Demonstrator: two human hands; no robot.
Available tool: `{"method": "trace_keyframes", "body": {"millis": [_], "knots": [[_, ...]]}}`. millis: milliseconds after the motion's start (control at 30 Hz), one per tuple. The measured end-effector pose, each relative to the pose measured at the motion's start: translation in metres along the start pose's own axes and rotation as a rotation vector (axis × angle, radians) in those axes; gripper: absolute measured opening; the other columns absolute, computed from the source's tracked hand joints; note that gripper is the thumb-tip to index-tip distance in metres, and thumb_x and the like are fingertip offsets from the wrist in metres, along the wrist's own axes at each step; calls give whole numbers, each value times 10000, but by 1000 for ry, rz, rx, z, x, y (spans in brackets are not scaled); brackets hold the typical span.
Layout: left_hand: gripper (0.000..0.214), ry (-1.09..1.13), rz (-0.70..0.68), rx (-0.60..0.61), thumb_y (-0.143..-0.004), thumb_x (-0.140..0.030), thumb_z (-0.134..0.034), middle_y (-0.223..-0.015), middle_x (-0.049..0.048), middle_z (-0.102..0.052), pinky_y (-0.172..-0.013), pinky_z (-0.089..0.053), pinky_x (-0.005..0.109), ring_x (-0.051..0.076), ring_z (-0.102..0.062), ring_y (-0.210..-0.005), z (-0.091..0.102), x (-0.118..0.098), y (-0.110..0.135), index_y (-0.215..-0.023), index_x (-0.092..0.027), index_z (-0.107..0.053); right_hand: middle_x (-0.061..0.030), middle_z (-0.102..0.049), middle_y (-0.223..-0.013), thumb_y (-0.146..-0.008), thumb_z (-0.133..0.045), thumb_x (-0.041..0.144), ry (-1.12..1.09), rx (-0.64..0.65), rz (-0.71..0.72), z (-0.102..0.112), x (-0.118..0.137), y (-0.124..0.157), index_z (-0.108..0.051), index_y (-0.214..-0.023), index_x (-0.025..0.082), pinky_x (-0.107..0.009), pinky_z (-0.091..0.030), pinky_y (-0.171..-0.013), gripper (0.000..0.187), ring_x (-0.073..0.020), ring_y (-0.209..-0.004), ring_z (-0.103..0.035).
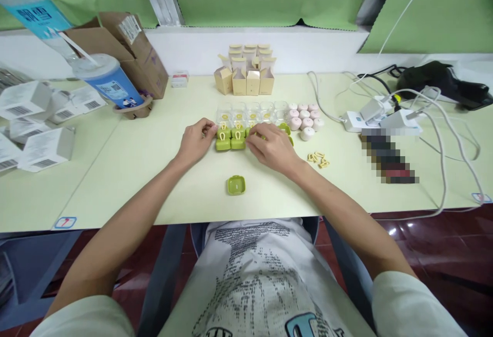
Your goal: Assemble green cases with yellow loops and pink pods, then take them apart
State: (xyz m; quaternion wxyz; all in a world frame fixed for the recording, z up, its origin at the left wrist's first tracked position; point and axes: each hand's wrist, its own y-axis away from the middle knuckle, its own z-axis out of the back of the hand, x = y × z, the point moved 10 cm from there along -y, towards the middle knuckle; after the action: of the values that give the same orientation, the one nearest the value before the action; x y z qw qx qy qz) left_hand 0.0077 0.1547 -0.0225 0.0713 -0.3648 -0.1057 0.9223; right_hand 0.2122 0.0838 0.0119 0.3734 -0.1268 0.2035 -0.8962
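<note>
Small green cases (223, 144) with yellow loop handles stand in rows in front of clear plastic covers (238, 115) holding yellow pieces. At the left end of the rows is my left hand (197, 141), its fingers curled and its thumb tip close beside a case. My right hand (274, 148) bends over the right part of the rows and covers several cases. Its fingertips are drawn together, and what they hold, if anything, is hidden. An open green tray (236, 185) lies nearer to me. Loose yellow loops (318, 160) sit right of my right hand.
Pale pink round pieces (307, 121) cluster right of the covers. Small beige boxes (246, 81) stand behind. White boxes (48, 147), a blue cup (111, 82) and a cardboard box (134, 54) occupy the left. A power strip (352, 121) and cables lie at right.
</note>
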Motion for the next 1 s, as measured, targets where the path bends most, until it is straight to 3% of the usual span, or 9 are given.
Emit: {"method": "trace_keyframes", "body": {"millis": [100, 200, 300, 367, 467, 533, 633, 700, 1000], "knots": [[204, 7, -19, -69, -1062, -393, -585, -1038, 69, -795, -876, -520, 314, 192, -665, -901, 8, 0, 1, -1050, -209, -672, -149, -798, -1205, -1206, -507, 474, -162, 34, 248, 5, 42, 10, -821, -1171, 174, -424, -532, -922, 436, -282, -1071, -716], [257, 4, -56, -184, -1086, -454, -545, -1010, 57, -758, -833, -512, 307, 178, -636, -871, 24, -6, 4, -1025, -223, -639, -133, -785, -1216, -1106, -606, 736, -198, 201, 353, -2, 78, 24, -757, -1419, 198, -401, -528, -800, 641, -268, -940, -721], [374, 14, -164, -266, -1094, -575, -541, -925, 45, -715, -801, -509, 325, 180, -617, -825, 41, -30, 14, -959, -236, -624, -151, -764, -1306, -1117, -707, 531, -86, 315, 322, -10, 98, 38, -715, -1500, 223, -371, -520, -742, 492, -241, -894, -731], [448, 49, -267, -246, -1115, -635, -521, -886, 44, -704, -807, -527, 334, 186, -636, -816, 45, -53, 30, -936, -240, -635, -169, -749, -1392, -1131, -700, 368, -36, 283, 256, -3, 98, 46, -731, -1469, 221, -360, -531, -736, 369, -240, -929, -757], [491, 61, -411, -11, -1182, -625, -433, -992, 73, -759, -823, -562, 345, 200, -702, -879, 28, -86, 68, -1082, -231, -709, -168, -772, -1394, -1164, -632, 445, -102, 109, 78, 30, 65, 64, -762, -1401, 211, -364, -553, -720, 358, -250, -940, -779], [520, -32, -526, 186, -1167, -673, -475, -1213, 116, -783, -832, -594, 373, 246, -739, -1027, 6, -102, 103, -1330, -231, -695, -155, -816, -1270, -1175, -582, 431, -114, -47, -131, 61, 16, 86, -800, -1304, 209, -363, -547, -702, 337, -244, -881, -777], [590, -235, -578, 313, -1115, -686, -606, -1389, 167, -730, -903, -644, 458, 343, -711, -1251, -19, -104, 142, -1488, -229, -611, -164, -820, -1151, -1115, -646, 437, 98, -43, -520, 85, -71, 133, -827, -1280, 220, -385, -505, -664, 328, -291, -823, -754], [436, -279, -559, 338, -1132, -557, -636, -1312, 153, -724, -949, -657, 482, 333, -713, -1204, -31, -100, 150, -1427, -236, -628, -169, -804, -1067, -1066, -702, 504, 132, 41, -619, 81, -106, 157, -852, -1192, 220, -409, -501, -656, 345, -299, -762, -717], [319, -229, -637, 422, -1092, -250, -674, -1328, 178, -687, -1094, -621, 505, 344, -651, -1304, -67, -123, 122, -1390, -146, -625, -132, -816, -1028, -981, -741, 367, -2, -54, -655, 56, -121, 176, -820, -998, 256, -459, -537, -703, 137, -286, -766, -719]]}}
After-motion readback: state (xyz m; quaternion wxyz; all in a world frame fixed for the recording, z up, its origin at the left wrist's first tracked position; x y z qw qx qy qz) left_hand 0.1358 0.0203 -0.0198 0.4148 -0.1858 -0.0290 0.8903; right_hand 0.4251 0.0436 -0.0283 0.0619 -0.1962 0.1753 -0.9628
